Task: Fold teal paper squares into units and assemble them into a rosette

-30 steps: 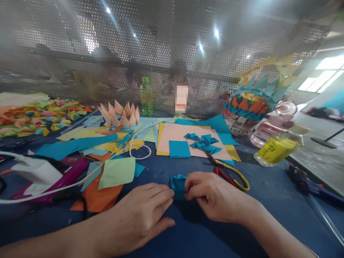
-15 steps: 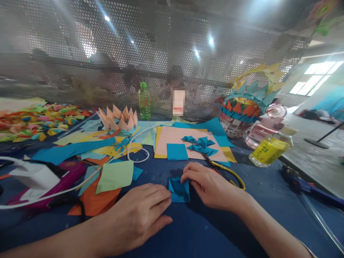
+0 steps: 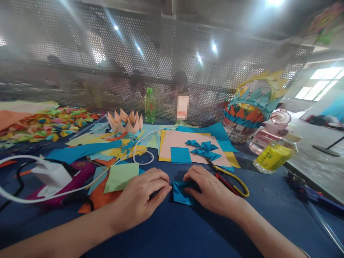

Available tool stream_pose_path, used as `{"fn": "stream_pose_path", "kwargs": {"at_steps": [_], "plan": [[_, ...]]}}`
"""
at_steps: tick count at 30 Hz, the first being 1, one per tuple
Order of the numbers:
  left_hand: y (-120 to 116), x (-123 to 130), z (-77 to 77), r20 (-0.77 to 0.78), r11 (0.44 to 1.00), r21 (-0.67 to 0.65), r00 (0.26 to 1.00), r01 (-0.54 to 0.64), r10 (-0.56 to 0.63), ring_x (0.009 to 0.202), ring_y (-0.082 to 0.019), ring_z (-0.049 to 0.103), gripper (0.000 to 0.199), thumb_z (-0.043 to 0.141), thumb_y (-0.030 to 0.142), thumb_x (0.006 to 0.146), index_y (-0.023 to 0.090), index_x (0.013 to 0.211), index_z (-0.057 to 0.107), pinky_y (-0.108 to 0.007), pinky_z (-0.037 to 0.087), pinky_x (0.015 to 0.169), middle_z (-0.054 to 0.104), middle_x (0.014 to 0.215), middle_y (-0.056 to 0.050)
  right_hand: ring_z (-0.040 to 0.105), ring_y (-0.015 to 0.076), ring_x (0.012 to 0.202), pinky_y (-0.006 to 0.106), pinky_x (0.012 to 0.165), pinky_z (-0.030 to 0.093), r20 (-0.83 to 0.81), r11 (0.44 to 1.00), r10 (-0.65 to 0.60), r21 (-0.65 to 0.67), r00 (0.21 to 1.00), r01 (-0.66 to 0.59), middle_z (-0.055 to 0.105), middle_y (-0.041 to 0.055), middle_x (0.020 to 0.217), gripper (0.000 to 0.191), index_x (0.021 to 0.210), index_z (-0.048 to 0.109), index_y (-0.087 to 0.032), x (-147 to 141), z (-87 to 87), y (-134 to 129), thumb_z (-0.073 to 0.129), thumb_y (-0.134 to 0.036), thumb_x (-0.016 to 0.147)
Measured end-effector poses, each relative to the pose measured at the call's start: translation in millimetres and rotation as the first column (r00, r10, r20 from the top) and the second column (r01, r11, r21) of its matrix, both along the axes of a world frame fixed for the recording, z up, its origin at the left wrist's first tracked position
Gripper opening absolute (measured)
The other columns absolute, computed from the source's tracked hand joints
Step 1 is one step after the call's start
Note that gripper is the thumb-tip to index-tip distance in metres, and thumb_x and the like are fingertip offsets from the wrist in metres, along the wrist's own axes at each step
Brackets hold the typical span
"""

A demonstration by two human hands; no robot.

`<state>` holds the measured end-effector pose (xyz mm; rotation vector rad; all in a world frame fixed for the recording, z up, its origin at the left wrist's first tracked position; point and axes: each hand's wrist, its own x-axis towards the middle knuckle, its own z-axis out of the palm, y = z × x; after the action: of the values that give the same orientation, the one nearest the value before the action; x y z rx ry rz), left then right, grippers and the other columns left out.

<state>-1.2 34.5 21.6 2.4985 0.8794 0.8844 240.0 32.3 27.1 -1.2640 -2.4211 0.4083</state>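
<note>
A small folded blue paper square (image 3: 180,194) lies on the dark blue table between my hands. My right hand (image 3: 208,184) is on its right part, fingers at the upper edge and thumb across the paper, gripping it. Just off its left edge, my left hand (image 3: 150,193) rests with curved fingers, holding nothing that I can see. Beyond the hands, a flat blue paper square (image 3: 181,155) and several folded blue paper pieces (image 3: 206,147) lie on a pink sheet (image 3: 174,138). Yellow-handled scissors (image 3: 239,188) lie beyond my right hand, partly over the sheets.
Left are a white charger (image 3: 51,175) on a magenta power strip (image 3: 77,170), a white cable, a green sheet (image 3: 122,176) and paper scraps. Behind stand a peach paper crown (image 3: 125,123) and a green bottle (image 3: 149,107). Right are a paper basket (image 3: 242,123), a yellow-labelled bottle (image 3: 275,157) and a blue tool (image 3: 309,191).
My left hand has come slightly away from the small blue paper's left edge. My right hand's thumb has moved onto the paper, which is turned a little. The whole view has shifted slightly.
</note>
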Motion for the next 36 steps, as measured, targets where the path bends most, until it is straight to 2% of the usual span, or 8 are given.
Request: {"fn": "stream_pose_path", "kwargs": {"at_steps": [4,8,13,19,22,25,31,36], "plan": [[3.8,4.2,4.0,0.015,0.992,-0.109,0.997,-0.069,0.071,0.095,-0.018,0.061,0.018,0.048,0.024,0.098,0.018,0.099,0.066,-0.028,0.044,0.086,0.066,0.101,-0.005,0.057,0.0215,0.093,0.034,0.083,0.045,-0.060,1.000,-0.027,-0.013,0.998,0.027,0.060,0.0039,0.095,0.016,0.089,0.056,-0.019,-2.2,-1.9,0.5,0.068,-0.009,0.083],[6.3,7.7,10.5,0.021,0.952,-0.273,0.989,-0.138,0.150,0.084,-0.017,0.064,0.024,0.052,0.031,0.095,0.017,0.109,0.065,-0.026,0.049,0.072,0.068,0.103,-0.006,0.057,0.0189,0.086,0.030,0.075,0.045,-0.097,1.000,-0.029,-0.009,0.995,0.028,0.061,0.0023,0.089,0.015,0.085,0.054,-0.019,-4.9,-1.7,0.8,0.061,-0.007,0.087],[7.9,7.8,11.0,0.029,0.891,-0.440,0.989,-0.115,0.142,0.072,-0.016,0.061,0.033,0.057,0.037,0.090,0.018,0.115,0.065,-0.024,0.047,0.062,0.070,0.092,-0.003,0.057,0.0176,0.083,0.028,0.072,0.044,-0.148,0.999,-0.010,0.030,0.989,0.015,0.061,0.0012,0.088,0.011,0.087,0.054,-0.020,-15.2,-0.1,-4.2,0.057,-0.011,0.091],[9.4,3.4,11.8,0.101,0.830,-0.554,0.983,-0.071,0.151,0.055,-0.011,0.047,0.016,0.064,0.031,0.078,0.016,0.080,0.070,-0.021,0.034,0.052,0.055,0.060,0.004,0.058,0.0162,0.084,0.027,0.076,0.047,-0.390,1.000,0.012,0.030,0.921,0.000,0.064,0.0022,0.095,0.016,0.107,0.057,-0.022,-27.0,-0.1,-9.4,0.060,-0.021,0.091],[12.2,2.7,11.0,0.179,0.762,-0.646,0.963,-0.039,0.201,0.050,-0.011,0.049,0.023,0.064,0.037,0.076,0.016,0.081,0.066,-0.021,0.037,0.047,0.055,0.056,0.004,0.057,0.0157,0.081,0.027,0.074,0.048,-0.436,0.998,-0.047,-0.057,0.899,0.025,0.063,0.0026,0.097,0.033,0.120,0.053,-0.022,-27.5,0.4,-11.9,0.063,-0.028,0.089],[13.6,2.7,7.7,0.249,0.692,-0.722,0.939,0.016,0.238,0.044,-0.013,0.052,0.030,0.067,0.043,0.072,0.016,0.082,0.063,-0.022,0.042,0.043,0.056,0.050,0.004,0.056,0.0154,0.078,0.026,0.071,0.047,-0.426,0.993,-0.067,-0.114,0.902,0.020,0.064,0.0010,0.092,0.027,0.110,0.059,-0.021,-26.7,0.5,-13.7,0.066,-0.030,0.086],[9.2,0.7,8.3,0.366,0.618,-0.776,0.887,0.124,0.281,0.060,-0.015,0.067,0.032,0.077,0.042,0.068,0.014,0.077,0.065,-0.025,0.053,0.060,0.070,0.062,-0.002,0.053,0.0142,0.069,0.025,0.063,0.042,-0.421,0.991,-0.087,-0.132,0.903,0.034,0.064,0.0001,0.079,0.012,0.091,0.067,-0.019,-27.9,-3.7,-9.8,0.061,-0.029,0.089],[7.5,1.2,10.1,0.429,0.617,-0.768,0.856,0.175,0.290,0.075,-0.019,0.071,0.037,0.083,0.043,0.064,0.014,0.081,0.069,-0.028,0.054,0.072,0.075,0.078,-0.006,0.053,0.0144,0.071,0.025,0.060,0.042,-0.526,0.998,-0.065,-0.036,0.848,0.054,0.059,0.0029,0.086,0.013,0.085,0.070,-0.019,-26.8,-7.4,-7.7,0.063,-0.029,0.086]]}}
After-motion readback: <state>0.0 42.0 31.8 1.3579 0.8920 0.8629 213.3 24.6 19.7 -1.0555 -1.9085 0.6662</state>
